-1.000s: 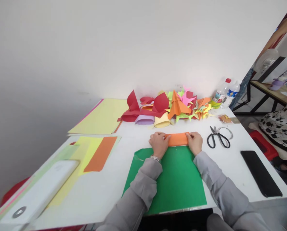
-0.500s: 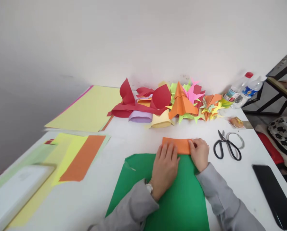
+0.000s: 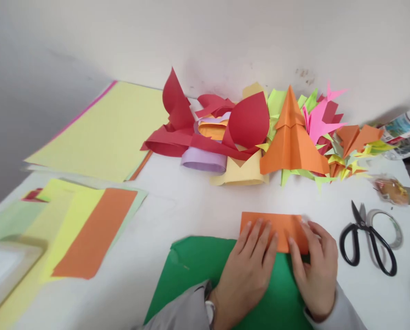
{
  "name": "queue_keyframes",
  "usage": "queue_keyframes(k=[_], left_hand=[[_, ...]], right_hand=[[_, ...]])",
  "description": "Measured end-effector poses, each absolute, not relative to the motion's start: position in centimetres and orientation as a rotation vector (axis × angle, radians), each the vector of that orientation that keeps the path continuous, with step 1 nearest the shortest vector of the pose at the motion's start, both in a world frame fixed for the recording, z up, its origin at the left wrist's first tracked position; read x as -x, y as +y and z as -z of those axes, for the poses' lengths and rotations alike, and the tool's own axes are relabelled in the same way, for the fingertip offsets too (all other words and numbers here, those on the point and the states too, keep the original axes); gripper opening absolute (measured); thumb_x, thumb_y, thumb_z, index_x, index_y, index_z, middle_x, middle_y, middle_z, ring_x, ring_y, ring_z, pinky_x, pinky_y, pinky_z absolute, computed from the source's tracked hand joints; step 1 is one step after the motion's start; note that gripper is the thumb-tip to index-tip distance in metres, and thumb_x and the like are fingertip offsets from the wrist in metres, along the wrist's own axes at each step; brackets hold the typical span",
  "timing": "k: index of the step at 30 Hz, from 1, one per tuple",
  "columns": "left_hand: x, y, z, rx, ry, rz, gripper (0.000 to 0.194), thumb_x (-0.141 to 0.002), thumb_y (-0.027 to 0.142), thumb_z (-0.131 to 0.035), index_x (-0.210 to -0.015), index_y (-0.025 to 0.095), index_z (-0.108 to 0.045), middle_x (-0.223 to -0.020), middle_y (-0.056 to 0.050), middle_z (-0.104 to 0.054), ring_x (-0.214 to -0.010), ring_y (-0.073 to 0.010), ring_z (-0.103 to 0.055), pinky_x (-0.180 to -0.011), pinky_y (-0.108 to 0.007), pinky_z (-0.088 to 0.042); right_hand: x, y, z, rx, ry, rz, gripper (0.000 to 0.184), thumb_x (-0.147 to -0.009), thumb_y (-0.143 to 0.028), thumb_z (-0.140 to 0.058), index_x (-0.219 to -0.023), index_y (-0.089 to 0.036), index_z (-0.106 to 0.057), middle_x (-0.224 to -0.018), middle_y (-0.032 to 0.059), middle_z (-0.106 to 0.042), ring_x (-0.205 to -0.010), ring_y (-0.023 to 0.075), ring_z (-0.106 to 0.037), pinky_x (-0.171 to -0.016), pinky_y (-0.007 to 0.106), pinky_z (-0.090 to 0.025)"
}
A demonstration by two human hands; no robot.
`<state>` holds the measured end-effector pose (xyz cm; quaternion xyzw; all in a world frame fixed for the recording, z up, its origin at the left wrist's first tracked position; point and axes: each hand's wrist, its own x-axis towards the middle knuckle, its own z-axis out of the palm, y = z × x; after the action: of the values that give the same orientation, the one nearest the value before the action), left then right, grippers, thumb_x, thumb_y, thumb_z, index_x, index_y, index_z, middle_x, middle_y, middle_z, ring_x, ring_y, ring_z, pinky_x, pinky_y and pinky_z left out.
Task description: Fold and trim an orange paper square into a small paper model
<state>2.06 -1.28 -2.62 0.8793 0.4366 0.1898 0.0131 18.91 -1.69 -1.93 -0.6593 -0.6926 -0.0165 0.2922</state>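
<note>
A folded orange paper [image 3: 277,222] lies flat on the white table [image 3: 191,206], overlapping the far edge of a green sheet [image 3: 194,270]. My left hand [image 3: 248,275] rests flat on the orange paper's near left part, fingers stretched out and pressing down. My right hand [image 3: 315,270] sits at the paper's right end, fingers extended onto its edge. Both hands press the paper; neither lifts it.
A heap of folded paper shapes [image 3: 260,133] in red, orange, pink and yellow lines the wall. Black scissors [image 3: 368,240] and a tape ring [image 3: 389,224] lie to the right. Yellow sheets [image 3: 105,133] and an orange strip [image 3: 95,231] lie on the left.
The view has moved closer and lower. The orange paper, a rounded roll a second ago, now lies flattened. My left hand went from gripping its end to lying flat on top.
</note>
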Motion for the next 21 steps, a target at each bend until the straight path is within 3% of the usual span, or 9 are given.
queue_keyframes(k=[21], left_hand=[[-1.93,-0.74,2.29,-2.764,1.431,-0.573,0.042,-0.087,0.015,-0.038,-0.124,0.011,-0.055,-0.131,-0.017,-0.055,-0.125,-0.0337,-0.044,-0.102,-0.052,-0.036]], right_hand=[[-18.60,-1.92,1.96,1.606,-1.766,-0.137,0.020,-0.086,-0.016,-0.056,-0.105,-0.018,-0.061,-0.100,0.0120,-0.061,-0.097,0.0247,-0.060,-0.082,0.044,-0.055]])
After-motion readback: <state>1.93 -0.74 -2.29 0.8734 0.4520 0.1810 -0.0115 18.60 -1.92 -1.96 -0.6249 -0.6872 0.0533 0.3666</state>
